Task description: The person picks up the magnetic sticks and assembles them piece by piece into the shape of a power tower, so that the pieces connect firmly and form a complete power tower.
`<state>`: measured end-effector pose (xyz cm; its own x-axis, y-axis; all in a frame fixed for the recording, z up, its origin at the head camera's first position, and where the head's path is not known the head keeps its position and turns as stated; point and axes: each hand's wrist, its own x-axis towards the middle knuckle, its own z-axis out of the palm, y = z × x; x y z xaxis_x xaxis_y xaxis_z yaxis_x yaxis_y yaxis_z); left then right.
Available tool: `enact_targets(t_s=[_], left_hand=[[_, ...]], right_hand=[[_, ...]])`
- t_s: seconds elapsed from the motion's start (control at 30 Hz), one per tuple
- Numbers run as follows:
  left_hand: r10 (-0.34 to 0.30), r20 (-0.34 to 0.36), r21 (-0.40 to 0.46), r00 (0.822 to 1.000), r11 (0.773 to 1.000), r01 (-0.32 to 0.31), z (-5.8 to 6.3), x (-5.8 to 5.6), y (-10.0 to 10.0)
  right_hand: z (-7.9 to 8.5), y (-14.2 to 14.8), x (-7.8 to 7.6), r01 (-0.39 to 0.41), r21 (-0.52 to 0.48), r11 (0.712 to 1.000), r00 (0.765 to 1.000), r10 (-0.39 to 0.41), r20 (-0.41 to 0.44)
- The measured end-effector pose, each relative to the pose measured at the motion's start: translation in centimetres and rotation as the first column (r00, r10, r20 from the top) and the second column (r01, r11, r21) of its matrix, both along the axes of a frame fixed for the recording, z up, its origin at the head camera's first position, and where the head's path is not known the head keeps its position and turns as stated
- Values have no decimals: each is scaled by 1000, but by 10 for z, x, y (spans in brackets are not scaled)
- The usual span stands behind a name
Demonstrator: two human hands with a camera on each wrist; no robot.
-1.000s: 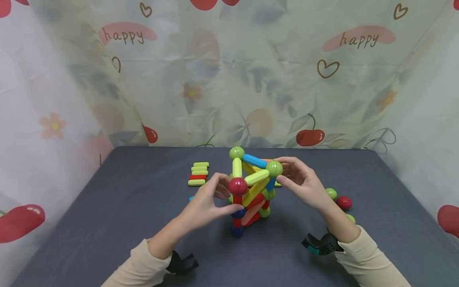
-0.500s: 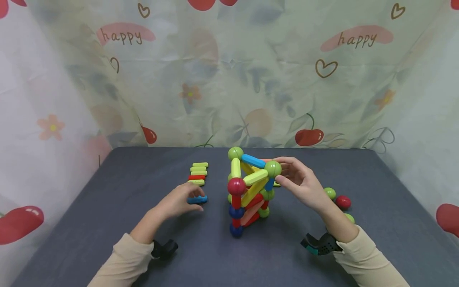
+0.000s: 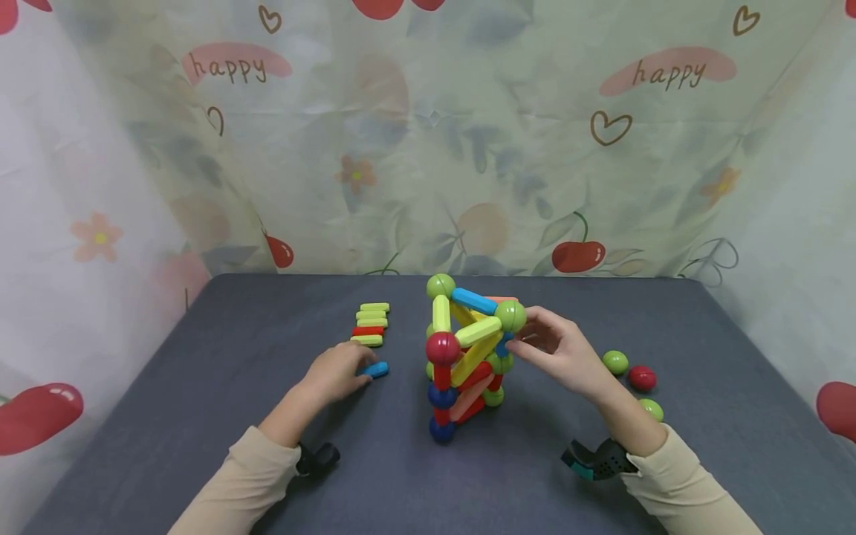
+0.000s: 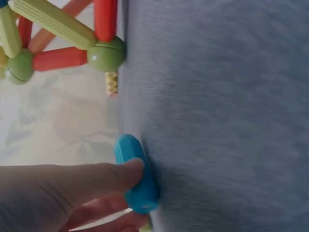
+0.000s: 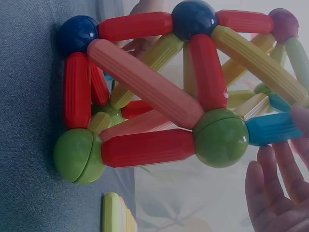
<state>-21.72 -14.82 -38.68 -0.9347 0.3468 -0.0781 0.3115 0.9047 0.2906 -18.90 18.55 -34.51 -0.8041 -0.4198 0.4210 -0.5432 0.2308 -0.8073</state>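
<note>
A tower of magnetic rods and balls stands at the middle of the table, with green balls at its top and blue balls at its near foot. To its left, my left hand pinches a loose blue magnetic rod between thumb and fingers, low at the tabletop. On the tower's right side my right hand holds an upright blue rod, thumb on one side and fingertips at the other, just under the upper right green ball. Part of that grip lies outside the right wrist view.
Beyond my left hand lies a column of yellow-green rods with a red rod among them. Loose balls sit right of my right arm: a green ball, a red ball and another green one. A patterned cloth hangs behind the table.
My left hand has left the tower, moved left and down, and taken hold of the loose blue rod. My right hand has slid slightly lower, from beside the green ball to the blue rod beneath.
</note>
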Motion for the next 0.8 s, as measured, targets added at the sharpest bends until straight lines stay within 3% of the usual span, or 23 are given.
enact_targets(t_s=[0.13, 0.23, 0.3, 0.4, 0.5, 0.57, 0.67, 0.8], left_hand=[[8, -2, 136, 1000, 991, -8, 14, 1, 0], [14, -40, 327, 999, 945, 0, 35, 9, 3], [20, -105, 460, 994, 888, 31, 53, 17, 8], [33, -209, 630, 977, 769, 109, 79, 34, 19], [18, -305, 722, 952, 657, 219, 98, 53, 31], [-12, -342, 750, 940, 598, 281, 105, 63, 39], [-50, -382, 752, 923, 563, 342, 106, 71, 50], [-65, -380, 749, 923, 564, 348, 102, 71, 60]], right_hand=[[1, -1, 1, 24, 31, 999, 1000, -24, 7], [2, -1, 1, 30, 42, 999, 999, -30, 10], [2, -2, 1, 33, 47, 998, 999, -33, 10], [2, -1, 1, 31, 45, 998, 999, -32, 7], [3, -1, 1, 29, 40, 999, 1000, -29, 0], [3, -1, 1, 26, 36, 999, 1000, -26, 0], [2, -1, 2, 25, 33, 999, 1000, -25, 2], [2, -2, 2, 18, 27, 999, 1000, -19, 9]])
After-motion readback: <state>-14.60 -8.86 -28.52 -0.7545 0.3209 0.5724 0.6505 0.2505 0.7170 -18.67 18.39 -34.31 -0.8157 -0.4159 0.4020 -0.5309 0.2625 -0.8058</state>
